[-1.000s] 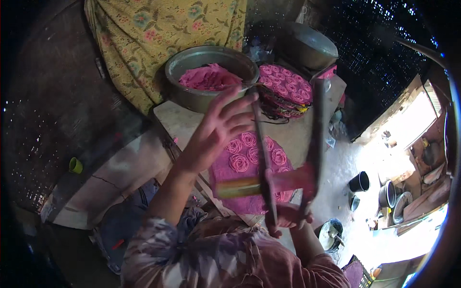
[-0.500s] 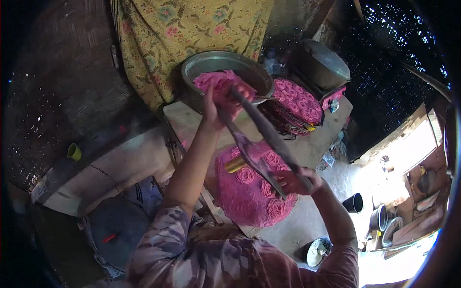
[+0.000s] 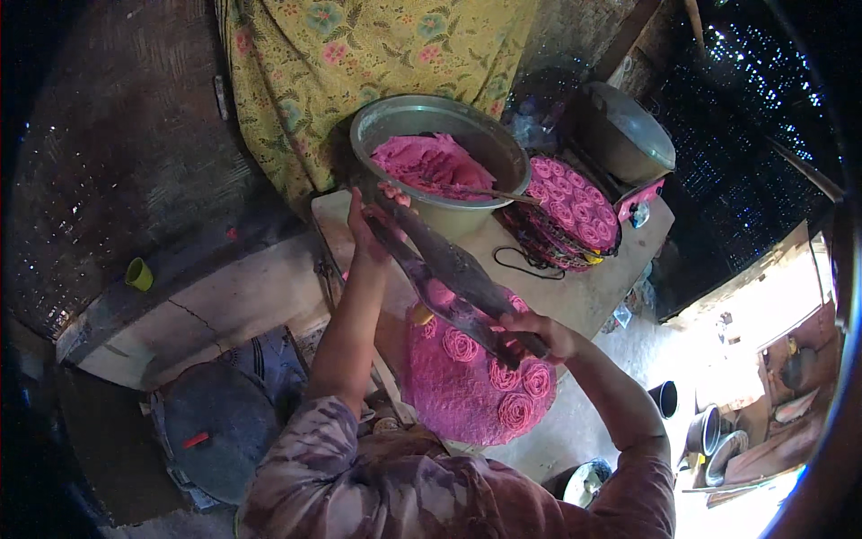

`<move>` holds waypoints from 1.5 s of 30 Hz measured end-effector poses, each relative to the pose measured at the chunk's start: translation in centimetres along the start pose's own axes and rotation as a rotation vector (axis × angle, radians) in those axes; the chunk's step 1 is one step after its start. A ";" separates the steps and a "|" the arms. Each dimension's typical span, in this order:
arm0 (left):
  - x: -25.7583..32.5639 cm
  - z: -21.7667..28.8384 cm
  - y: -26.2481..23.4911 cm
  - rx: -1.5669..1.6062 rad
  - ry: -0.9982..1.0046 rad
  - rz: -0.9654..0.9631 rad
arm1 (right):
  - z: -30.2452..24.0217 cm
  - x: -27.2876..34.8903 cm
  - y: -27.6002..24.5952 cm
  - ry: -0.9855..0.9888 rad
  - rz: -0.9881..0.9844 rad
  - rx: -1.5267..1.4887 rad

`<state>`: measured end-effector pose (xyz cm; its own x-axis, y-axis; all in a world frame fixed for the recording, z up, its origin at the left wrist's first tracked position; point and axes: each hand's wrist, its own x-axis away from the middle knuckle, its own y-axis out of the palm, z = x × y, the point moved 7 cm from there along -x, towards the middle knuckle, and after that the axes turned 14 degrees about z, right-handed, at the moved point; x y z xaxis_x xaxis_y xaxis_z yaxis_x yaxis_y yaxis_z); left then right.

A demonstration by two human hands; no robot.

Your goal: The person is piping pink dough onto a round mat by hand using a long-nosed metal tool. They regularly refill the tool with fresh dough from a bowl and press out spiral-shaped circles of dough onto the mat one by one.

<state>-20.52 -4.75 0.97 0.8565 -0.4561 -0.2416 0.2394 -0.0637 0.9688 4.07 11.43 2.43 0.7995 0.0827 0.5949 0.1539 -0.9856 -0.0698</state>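
A pair of long dark wooden bars [image 3: 460,269], set side by side with a gap between them, slants across in front of me. My left hand [image 3: 366,223] grips their far left ends, while my right hand [image 3: 539,338] closes round the near right ends. Between and below the bars show a pink lump of dough [image 3: 439,292] and part of a gold-coloured tube [image 3: 421,313]; how they join the bars is hidden. Underneath lies a round pink-stained mat [image 3: 458,404] bearing several coiled pink dough rosettes [image 3: 516,412].
Behind the bars stands a metal basin [image 3: 364,126] of pink dough with a stick across its rim. Right of it are stacked round mats of rosettes [image 3: 575,202] and a large lidded pot [image 3: 628,130]. A dark round lid [image 3: 215,422] sits lower left.
My left hand has come down and left, away from in front of the basin's dough. The bars have tilted with it, and they now cover more of the gold tube.
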 end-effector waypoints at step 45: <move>5.4 -2.5 -1.8 0.028 -0.102 0.228 | 3.0 5.4 3.4 0.052 0.140 0.056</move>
<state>-15.25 -4.89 -2.24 0.8361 -0.5485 -0.0117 0.0316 0.0269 0.9991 10.62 8.96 2.96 0.7843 -0.0645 0.6170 0.0762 -0.9771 -0.1989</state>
